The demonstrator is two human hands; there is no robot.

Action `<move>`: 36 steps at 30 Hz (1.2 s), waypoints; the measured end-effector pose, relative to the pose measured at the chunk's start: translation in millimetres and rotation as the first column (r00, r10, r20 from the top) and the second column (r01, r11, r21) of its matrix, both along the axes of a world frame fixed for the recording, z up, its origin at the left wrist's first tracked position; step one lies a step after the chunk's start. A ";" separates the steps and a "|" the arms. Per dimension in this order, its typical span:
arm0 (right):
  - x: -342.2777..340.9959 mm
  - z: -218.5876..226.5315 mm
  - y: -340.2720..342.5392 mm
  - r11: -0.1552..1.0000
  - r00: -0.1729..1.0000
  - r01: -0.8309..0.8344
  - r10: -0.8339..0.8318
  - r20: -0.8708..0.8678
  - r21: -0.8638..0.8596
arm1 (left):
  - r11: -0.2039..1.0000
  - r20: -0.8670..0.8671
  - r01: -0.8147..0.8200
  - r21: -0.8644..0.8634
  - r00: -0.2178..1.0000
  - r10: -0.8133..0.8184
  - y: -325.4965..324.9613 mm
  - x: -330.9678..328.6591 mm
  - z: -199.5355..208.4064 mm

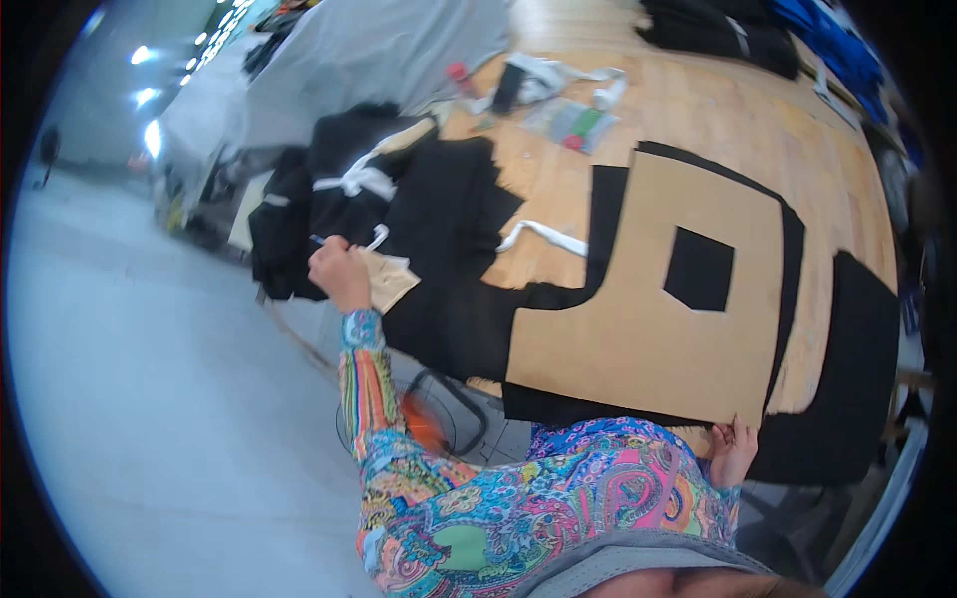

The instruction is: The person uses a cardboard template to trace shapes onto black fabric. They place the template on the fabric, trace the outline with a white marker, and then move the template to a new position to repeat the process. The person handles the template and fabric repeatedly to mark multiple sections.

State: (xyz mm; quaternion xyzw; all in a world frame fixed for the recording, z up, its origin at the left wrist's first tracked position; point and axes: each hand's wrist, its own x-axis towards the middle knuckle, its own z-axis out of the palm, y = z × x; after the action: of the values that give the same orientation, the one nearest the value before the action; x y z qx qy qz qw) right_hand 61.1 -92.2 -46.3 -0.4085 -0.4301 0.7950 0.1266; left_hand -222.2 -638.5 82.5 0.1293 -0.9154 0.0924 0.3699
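Observation:
A large tan cardboard pattern (608, 339) with a cut-out lies over black fabric (548, 404) on the table. My right hand (733, 450) is at its near right corner, fingers closed on the edge. Out to the left, my left hand (341, 274) is closed around a slim pen-like stick (317, 239) whose blue end pokes past the fingers. Beside that hand, a small tan paper piece (394, 281) rests on more black fabric (439, 229); whether the fingers touch it I cannot tell.
A black bundle tied with a white strip (357, 181) lies at the left. White strips and a clear plastic bag (573, 125) are farther back on the wooden table (698, 100). Another black piece (847, 379) hangs over the right edge. Grey cloth (379, 50) covers the far left.

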 end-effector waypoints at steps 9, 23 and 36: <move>-8.7 22.4 -8.5 0.983 0.996 0.058 -0.068 -0.055 -0.172 | 0.384 -0.187 0.738 0.555 0.561 -0.806 232.2 -77.4 4.4; -9.0 33.1 -12.8 0.944 0.995 0.092 -0.100 -0.011 -0.318 | 0.124 0.172 0.755 0.644 0.016 -0.985 575.6 -137.3 -118.0; -3.2 38.0 -7.5 0.931 0.998 0.002 -0.022 -0.050 -0.365 | 0.118 0.117 0.643 0.757 0.044 -0.992 571.9 -141.5 -132.1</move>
State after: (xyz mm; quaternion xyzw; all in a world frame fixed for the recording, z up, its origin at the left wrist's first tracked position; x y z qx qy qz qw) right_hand 57.8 -99.7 -8.3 -0.4062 -0.2688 0.8709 0.0648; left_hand -363.7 -66.6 -49.6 -0.4021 -0.8395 -0.3643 -0.0298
